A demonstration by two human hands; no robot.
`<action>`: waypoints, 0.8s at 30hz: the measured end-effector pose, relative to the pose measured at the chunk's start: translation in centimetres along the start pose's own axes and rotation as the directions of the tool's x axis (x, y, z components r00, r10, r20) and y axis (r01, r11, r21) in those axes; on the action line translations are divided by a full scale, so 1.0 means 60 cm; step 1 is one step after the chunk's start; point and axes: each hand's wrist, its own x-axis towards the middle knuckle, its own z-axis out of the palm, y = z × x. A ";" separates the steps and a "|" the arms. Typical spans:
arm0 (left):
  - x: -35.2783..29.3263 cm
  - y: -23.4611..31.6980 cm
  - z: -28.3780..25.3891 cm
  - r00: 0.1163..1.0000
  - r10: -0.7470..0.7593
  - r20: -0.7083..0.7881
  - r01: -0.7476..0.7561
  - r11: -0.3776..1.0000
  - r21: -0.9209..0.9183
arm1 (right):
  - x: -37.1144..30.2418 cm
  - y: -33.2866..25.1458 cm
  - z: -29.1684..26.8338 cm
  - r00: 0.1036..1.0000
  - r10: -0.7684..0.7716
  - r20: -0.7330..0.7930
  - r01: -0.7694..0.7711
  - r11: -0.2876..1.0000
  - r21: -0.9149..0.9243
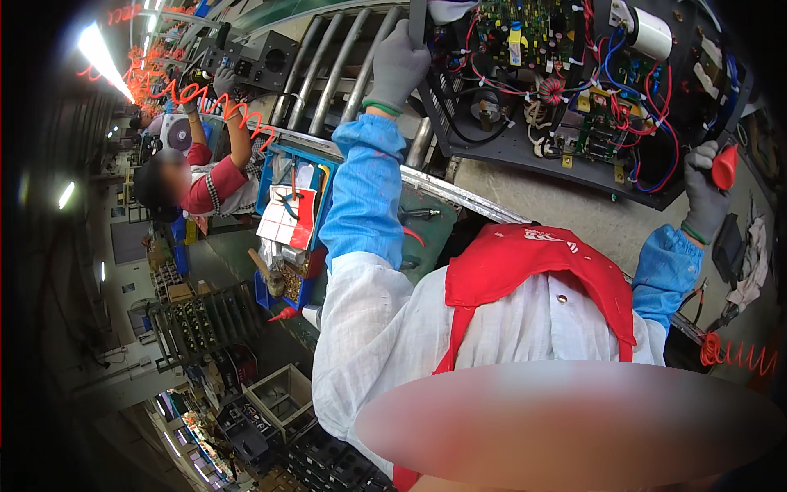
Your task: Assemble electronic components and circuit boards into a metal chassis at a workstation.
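A dark metal chassis [492,156], its top open, shows circuit boards [533,41], a white cylindrical capacitor [652,34] and bundles of red, blue and black wire. In a grey glove, my left hand [399,70] grips the upright left edge of this chassis. My right hand [705,187], gloved too, has its fingers curled at the near right corner. Against that hand is a red rounded plastic piece [724,168]; whether the hand also holds it is unclear.
Metal rollers [348,70] run left of the chassis. A blue tray [275,168] with papers and tools stands by my left arm, near a blue bin [299,291] of small parts. A co-worker [217,176] works farther left. A red coiled hose [738,353] hangs at right.
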 end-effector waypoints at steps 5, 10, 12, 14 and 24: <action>-0.071 0.002 -0.006 1.000 0.022 -0.001 -0.022 0.998 -0.056 | -0.066 0.006 -0.032 0.999 0.012 -0.035 -0.011 1.000 0.027; -0.205 -0.013 0.019 0.978 0.173 -0.116 -0.179 0.983 -0.045 | -0.135 -0.016 -0.137 0.994 0.026 -0.106 -0.030 0.999 -0.039; -0.226 -0.016 0.027 0.979 0.158 -0.126 -0.168 0.983 -0.070 | -0.159 0.002 -0.135 0.986 -0.065 -0.151 0.050 0.993 -0.105; -0.235 -0.016 0.032 0.990 0.088 -0.108 -0.098 0.990 -0.098 | -0.157 -0.007 -0.140 0.975 -0.088 -0.205 0.077 0.995 -0.065; -0.268 -0.003 0.014 0.988 0.147 0.041 -0.141 0.983 -0.120 | -0.239 0.026 -0.177 0.947 -0.307 -0.090 0.278 0.928 -0.247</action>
